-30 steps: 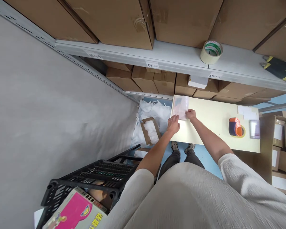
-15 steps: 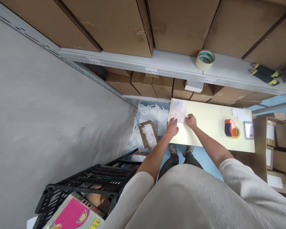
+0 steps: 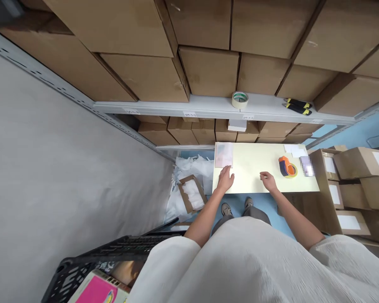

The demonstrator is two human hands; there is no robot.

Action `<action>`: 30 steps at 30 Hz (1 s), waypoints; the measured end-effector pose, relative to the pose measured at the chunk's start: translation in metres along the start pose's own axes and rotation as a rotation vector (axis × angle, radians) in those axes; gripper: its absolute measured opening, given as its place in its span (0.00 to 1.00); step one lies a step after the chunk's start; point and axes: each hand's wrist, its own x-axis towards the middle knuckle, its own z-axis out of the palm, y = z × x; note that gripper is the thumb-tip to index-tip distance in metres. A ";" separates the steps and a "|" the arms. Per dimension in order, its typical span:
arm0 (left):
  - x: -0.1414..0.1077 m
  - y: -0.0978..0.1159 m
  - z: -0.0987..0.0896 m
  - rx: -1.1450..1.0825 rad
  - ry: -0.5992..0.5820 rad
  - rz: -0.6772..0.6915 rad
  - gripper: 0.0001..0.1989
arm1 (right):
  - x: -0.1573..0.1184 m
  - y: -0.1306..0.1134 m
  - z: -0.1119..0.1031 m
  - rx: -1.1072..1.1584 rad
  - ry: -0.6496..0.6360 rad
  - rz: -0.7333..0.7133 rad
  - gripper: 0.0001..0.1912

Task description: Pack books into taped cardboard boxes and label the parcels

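A flat pinkish packet (image 3: 224, 154) lies at the left end of the pale yellow table (image 3: 252, 158). My left hand (image 3: 225, 180) rests at the packet's lower edge with its fingers spread. Over the middle of the table is my right hand (image 3: 268, 181), apart from the packet, its fingers curled together; whether something small is between them is hidden. To its right lies an orange and dark blue tape dispenser (image 3: 284, 166) with a yellow roll. White papers (image 3: 295, 150) are at the table's back right.
Cardboard boxes (image 3: 213, 71) fill the shelf, which also bears a tape roll (image 3: 240, 99) and black-yellow cutters (image 3: 298, 106). An open box (image 3: 182, 198) with white wrapping is left of the table. A black crate (image 3: 71, 269) stands at lower left, stacked boxes (image 3: 350, 191) at right.
My right hand has moved right, away from the packet toward the tape dispenser. My left hand stays by the packet's lower edge. The view has shifted, showing more of the upper shelf.
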 end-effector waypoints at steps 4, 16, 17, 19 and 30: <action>-0.014 0.022 -0.001 -0.024 0.008 0.045 0.29 | -0.002 0.006 -0.039 0.028 -0.002 -0.030 0.14; -0.092 0.065 0.035 -0.119 0.318 -0.082 0.25 | 0.025 -0.027 -0.031 0.020 -0.462 -0.301 0.17; -0.103 0.065 0.042 -0.118 0.348 -0.094 0.25 | 0.022 -0.026 -0.026 0.018 -0.512 -0.321 0.17; -0.128 0.064 0.056 -0.116 0.410 -0.124 0.25 | 0.014 -0.026 -0.016 0.009 -0.599 -0.355 0.17; -0.299 0.055 0.070 -0.121 0.794 -0.349 0.25 | -0.102 -0.059 0.065 -0.089 -1.029 -0.655 0.19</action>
